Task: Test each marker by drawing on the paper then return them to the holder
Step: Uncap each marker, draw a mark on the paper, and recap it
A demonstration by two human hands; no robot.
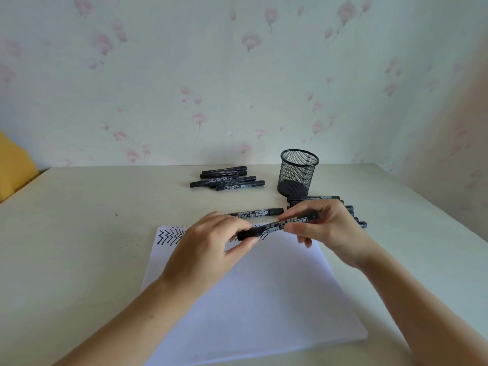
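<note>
Both hands hold one black marker (pixel 277 225) just above the top of the white paper (pixel 253 294). My left hand (pixel 211 249) pinches its cap end. My right hand (pixel 324 233) grips its barrel. Black zigzag strokes (pixel 170 236) mark the paper's top left corner. Another marker (pixel 257 213) lies on the table just beyond my hands. The black mesh holder (pixel 298 175) stands upright behind them, with no marker visible inside. Several markers (pixel 227 179) lie in a pile left of the holder. More markers (pixel 343 207) lie in a row at the right, partly hidden by my right hand.
The cream table (pixel 92 220) meets a floral wallpapered wall (pixel 211 75) at the back. A yellow object (pixel 13 170) sits beyond the table's left edge. The wall also runs along the right side.
</note>
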